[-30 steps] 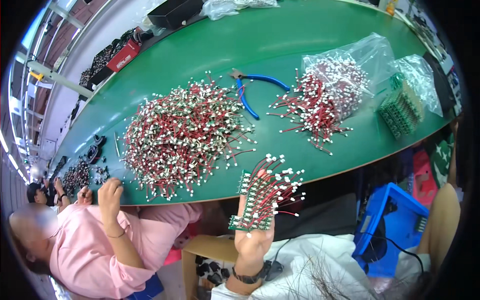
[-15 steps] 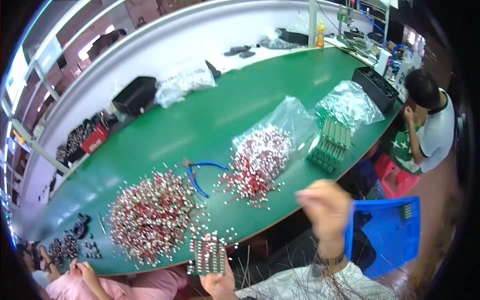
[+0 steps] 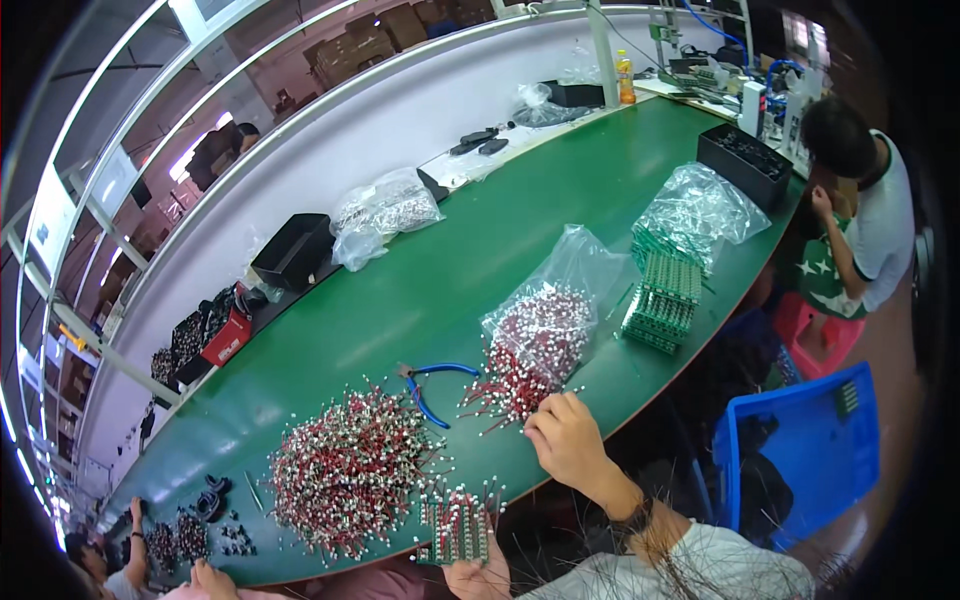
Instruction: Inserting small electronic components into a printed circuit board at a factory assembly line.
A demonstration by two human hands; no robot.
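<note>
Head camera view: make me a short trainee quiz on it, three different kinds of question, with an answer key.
1. True or false: the blue-handled cutters lie with their handles spread on the green table.
2. What does the left hand hold?
A) a blue bin
B) a green circuit board
C) a yellow bottle
3. Fill in: the hand nearer the red wires spilling from the clear bag is the ____ hand.

Key: 1. True. 2. B. 3. Right.

You hold apparently one green circuit-board panel (image 3: 455, 540); near you are two heaps of white-tipped red wires (image 3: 345, 470), one blue-handled metal cutter (image 3: 412, 376), one blue plastic crate (image 3: 828, 455).
</note>
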